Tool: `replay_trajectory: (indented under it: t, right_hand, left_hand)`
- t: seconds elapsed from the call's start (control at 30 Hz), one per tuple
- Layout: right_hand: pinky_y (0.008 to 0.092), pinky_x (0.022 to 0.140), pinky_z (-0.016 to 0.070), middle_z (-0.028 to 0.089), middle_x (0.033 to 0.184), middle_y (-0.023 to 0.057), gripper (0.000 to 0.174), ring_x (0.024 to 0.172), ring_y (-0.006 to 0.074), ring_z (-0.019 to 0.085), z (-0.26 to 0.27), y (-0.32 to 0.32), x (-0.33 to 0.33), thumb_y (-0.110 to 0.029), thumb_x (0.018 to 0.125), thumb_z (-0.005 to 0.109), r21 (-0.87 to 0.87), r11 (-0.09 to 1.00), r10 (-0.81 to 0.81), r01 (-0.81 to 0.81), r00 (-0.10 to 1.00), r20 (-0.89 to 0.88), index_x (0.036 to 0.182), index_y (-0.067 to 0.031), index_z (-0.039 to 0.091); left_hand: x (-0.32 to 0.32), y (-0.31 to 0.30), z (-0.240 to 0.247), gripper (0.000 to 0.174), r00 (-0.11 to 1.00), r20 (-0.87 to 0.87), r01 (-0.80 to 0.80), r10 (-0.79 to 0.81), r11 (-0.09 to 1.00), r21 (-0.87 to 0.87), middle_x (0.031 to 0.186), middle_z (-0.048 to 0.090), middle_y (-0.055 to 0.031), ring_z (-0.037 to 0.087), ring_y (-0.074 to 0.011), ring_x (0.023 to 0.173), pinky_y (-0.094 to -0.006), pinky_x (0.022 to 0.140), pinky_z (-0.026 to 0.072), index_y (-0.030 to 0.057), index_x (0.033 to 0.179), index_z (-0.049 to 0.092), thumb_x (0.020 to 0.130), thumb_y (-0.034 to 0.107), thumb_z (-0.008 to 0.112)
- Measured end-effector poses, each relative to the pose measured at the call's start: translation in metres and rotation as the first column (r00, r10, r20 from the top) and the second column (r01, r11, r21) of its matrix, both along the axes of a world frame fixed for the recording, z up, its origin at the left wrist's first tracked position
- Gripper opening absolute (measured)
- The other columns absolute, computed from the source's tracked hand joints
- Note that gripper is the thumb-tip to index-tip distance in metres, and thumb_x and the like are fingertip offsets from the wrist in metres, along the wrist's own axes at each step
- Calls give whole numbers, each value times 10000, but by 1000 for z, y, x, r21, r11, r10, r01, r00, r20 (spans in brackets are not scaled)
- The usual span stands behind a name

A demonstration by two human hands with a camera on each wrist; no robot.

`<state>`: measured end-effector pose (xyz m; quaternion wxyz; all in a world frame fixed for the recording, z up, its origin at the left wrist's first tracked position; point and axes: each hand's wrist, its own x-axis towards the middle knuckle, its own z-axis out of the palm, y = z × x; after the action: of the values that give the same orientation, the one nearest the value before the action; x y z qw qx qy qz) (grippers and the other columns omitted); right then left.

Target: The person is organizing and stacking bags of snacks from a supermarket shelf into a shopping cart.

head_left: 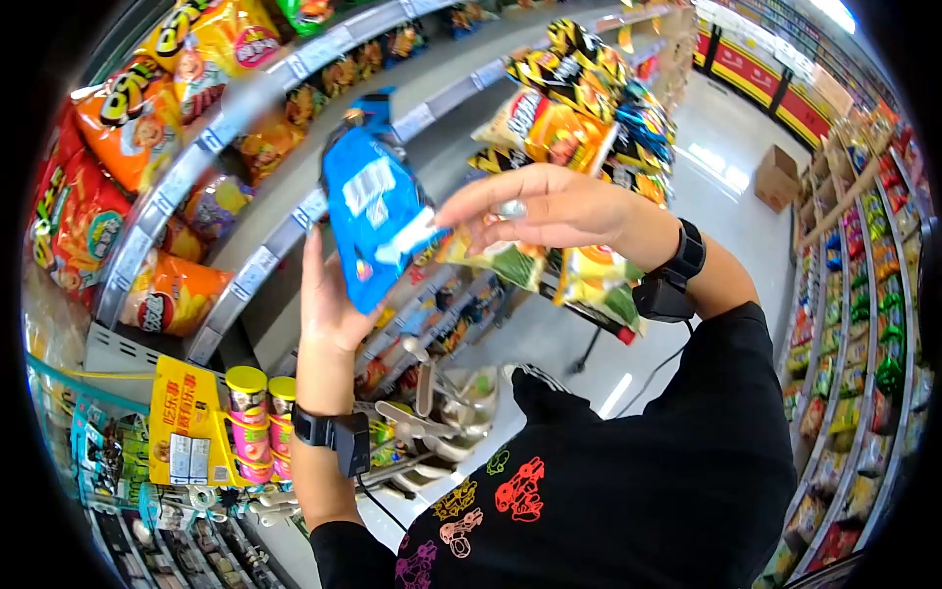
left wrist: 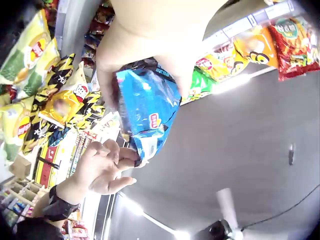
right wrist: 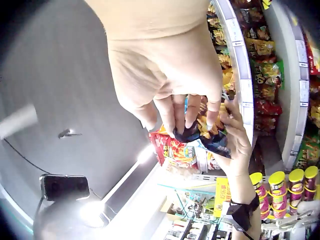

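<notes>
A blue snack bag [head_left: 363, 201] is held up in front of the shelves, its back with a white printed panel facing the head camera. My left hand [head_left: 334, 299] grips it from below and the side; in the left wrist view the thumb and fingers [left wrist: 107, 87] lie on opposite sides of the bag. From the right, my right hand [head_left: 559, 206] reaches across with its fingertips at the bag's edge. Its thumb stands apart from the bag in the left wrist view. The right wrist view shows the bag's dark front with pictured snacks [right wrist: 212, 127], partly covered by the right fingers.
Shelves with orange snack bags [head_left: 128, 123] rise at left. Black-and-yellow bags [head_left: 574, 69] hang ahead, close beyond the right hand. Pink canisters with yellow lids [head_left: 250, 422] stand beside a yellow sign [head_left: 186, 422] at lower left. A cardboard box [head_left: 777, 177] sits on the aisle floor.
</notes>
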<state>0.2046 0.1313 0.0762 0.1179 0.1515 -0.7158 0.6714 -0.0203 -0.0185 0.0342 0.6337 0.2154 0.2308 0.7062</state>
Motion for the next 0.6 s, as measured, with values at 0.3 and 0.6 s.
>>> replay_trajectory:
  t: [0.3,0.6]
  right_hand:
    - [346,945,391,528,1177,114,495,1086,188,509,-90,-3,120,-307,877,616,-224,972,81,-63,994,73,1237,-2,467]
    - [376,1000,368,351,1373,135,948,1238,231,388,-168,72,326,-237,708,797,21,745,-662,666,736,143,1404,-12,194]
  left_hand:
    - [106,-26,-37,876,848,-508,-190,151,981,-26,1197,550,-122,549,-249,1098,-378,944,436,8,1306,370,625,314,829]
    - [349,161,-77,855,521,-840,103,150,966,237,1229,463,-152,455,-224,1159,-347,985,364,-9,1340,271,671,124,786]
